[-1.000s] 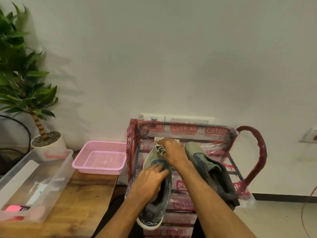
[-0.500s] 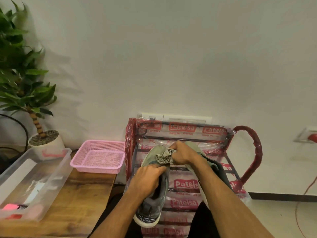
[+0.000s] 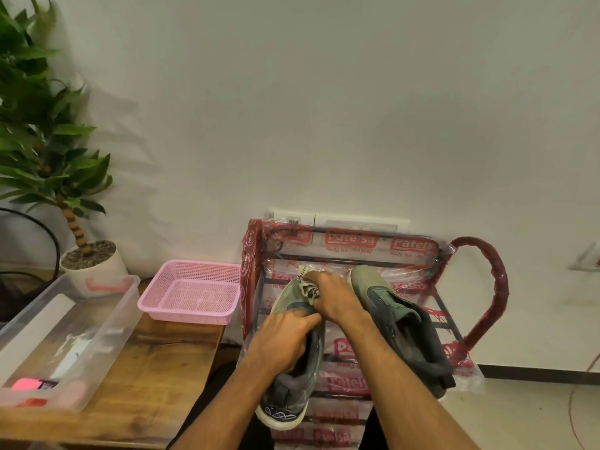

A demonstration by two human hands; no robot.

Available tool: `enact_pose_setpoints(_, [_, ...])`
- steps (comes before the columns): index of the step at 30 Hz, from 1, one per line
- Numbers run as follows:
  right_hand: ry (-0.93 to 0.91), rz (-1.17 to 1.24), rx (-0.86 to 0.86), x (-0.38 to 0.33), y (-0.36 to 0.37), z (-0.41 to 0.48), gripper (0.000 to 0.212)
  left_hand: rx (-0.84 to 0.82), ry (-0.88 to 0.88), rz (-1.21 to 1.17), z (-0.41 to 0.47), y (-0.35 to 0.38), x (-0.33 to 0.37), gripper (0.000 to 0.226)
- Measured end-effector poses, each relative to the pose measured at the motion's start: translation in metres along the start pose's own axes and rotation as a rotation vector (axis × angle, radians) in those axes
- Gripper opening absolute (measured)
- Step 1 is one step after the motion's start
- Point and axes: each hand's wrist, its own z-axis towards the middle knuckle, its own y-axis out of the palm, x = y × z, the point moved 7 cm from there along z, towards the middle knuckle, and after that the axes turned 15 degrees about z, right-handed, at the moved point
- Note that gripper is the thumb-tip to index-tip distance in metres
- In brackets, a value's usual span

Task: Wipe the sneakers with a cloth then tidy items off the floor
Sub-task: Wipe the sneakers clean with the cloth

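Two grey-green sneakers lie on a plastic-wrapped metal shoe rack (image 3: 418, 251). My left hand (image 3: 284, 339) grips the left sneaker (image 3: 292, 391) by its opening and tongue, fingers curled into it. My right hand (image 3: 334, 297) bunches a small patterned cloth (image 3: 306, 285) and presses it on that sneaker's toe. The right sneaker (image 3: 399, 323) rests untouched beside my right forearm, toe pointing at the wall.
A pink mesh basket (image 3: 191, 290) and a clear plastic bin (image 3: 65, 339) with small items sit on a wooden table (image 3: 156, 368) to the left. A potted plant (image 3: 91, 264) stands behind them. Bare floor (image 3: 519, 417) shows on the right, below a red cable.
My right hand with the cloth slid from the toe tip back along the sneaker and is again on the toe. My left hand kept its grip.
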Motion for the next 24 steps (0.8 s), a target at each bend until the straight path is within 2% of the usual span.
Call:
enact_pose_setpoints(17, [-0.005, -0.054, -0.113, 0.001, -0.003, -0.010, 0.046, -0.020, -0.045, -0.004, -0.002, -0.002, -0.002, 0.040])
enact_pose_setpoints(21, [0.081, 0.125, -0.216, 0.014, -0.015, -0.011, 0.012, -0.013, -0.053, 0.003, -0.001, -0.003, -0.002, 0.042])
enact_pose_setpoints(24, [0.141, 0.265, -0.113, 0.021, -0.034, -0.005, 0.018, -0.008, -0.055, -0.006, -0.001, -0.006, -0.001, 0.034])
